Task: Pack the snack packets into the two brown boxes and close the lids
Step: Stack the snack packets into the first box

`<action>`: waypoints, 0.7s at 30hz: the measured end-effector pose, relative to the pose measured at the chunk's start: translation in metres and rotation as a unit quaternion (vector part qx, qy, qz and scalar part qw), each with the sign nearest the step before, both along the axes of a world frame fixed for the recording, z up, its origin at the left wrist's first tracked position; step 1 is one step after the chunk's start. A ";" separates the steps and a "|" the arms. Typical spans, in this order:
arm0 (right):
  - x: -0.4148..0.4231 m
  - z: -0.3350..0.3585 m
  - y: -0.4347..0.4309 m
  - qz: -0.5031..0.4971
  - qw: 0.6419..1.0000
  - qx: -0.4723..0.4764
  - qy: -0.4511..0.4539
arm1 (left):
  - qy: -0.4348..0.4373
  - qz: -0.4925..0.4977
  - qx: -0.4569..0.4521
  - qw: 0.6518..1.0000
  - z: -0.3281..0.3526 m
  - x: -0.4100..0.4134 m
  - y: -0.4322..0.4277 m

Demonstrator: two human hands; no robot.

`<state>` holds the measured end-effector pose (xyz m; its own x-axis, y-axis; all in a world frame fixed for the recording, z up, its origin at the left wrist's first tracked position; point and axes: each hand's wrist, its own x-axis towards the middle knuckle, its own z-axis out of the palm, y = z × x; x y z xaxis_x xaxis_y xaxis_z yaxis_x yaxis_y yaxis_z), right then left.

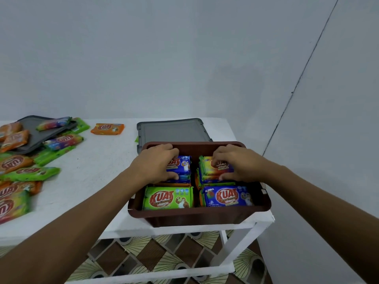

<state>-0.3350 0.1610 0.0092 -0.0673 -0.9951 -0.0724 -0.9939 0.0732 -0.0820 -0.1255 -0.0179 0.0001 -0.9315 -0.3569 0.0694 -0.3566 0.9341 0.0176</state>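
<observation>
"KUAT" — green packet [168,198], blue packet [227,196]

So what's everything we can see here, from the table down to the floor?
Box: one, brown, open, at the table's right end.
Packets in the box: four stacks; green and blue tops in the near row, blue and rainbow-coloured at the back.
Lid behind the box: one, grey, flat on the table.
Second lid: one, grey, far left, partly under packets.
Loose packets: many, orange, green and multicoloured, spread at left.
Single orange packet: one, alone near the back edge.
Table: one, white.
Floor: patterned tiles, below.
Left hand: on the back-left stack.
Right hand: on the back-right stack.
</observation>
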 end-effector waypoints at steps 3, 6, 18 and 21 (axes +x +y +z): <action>0.005 -0.002 -0.004 -0.002 0.999 -0.033 0.038 | -0.002 0.002 -0.003 1.000 -0.002 0.000 0.001; 0.007 -0.005 -0.004 -0.002 0.998 -0.029 0.057 | -0.004 -0.001 -0.005 1.000 0.000 0.002 0.001; 0.007 -0.004 -0.007 -0.050 0.996 0.034 0.064 | -0.029 -0.016 -0.026 0.999 0.001 -0.003 -0.002; 0.005 0.009 -0.007 -0.067 0.998 0.015 -0.014 | -0.023 -0.037 -0.029 0.999 0.017 -0.001 -0.010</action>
